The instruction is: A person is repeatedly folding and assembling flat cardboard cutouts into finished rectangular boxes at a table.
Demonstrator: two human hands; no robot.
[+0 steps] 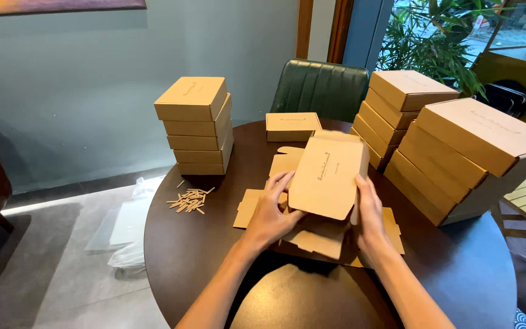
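Nearest the viewer, the left hand (270,214) lies with fingers spread flat against the near left side of a half-folded brown cardboard mailer box (326,176), thumb tucked under its lower edge, while the right hand (370,214) presses its fingers together along the box's right wall; gripped from both sides like this, the box stays tilted up off the round dark wooden table (196,250), its lid panel facing the camera. It sits at the table's middle, over a loose pile of flat, unfolded cardboard blanks (312,239), most of which hide beneath it and the hands, so their number cannot be told. To the left lies a small heap of thin cardboard offcut strips (189,200), kept away from the working spot. Farther off, finished boxes ring the table: a left stack of closed brown boxes (197,125), a single closed box (292,126) at the far edge, and taller right stacks (439,140) whose near one seems to overhang the rim. Behind stands a dark green padded chair (321,88), half hidden.
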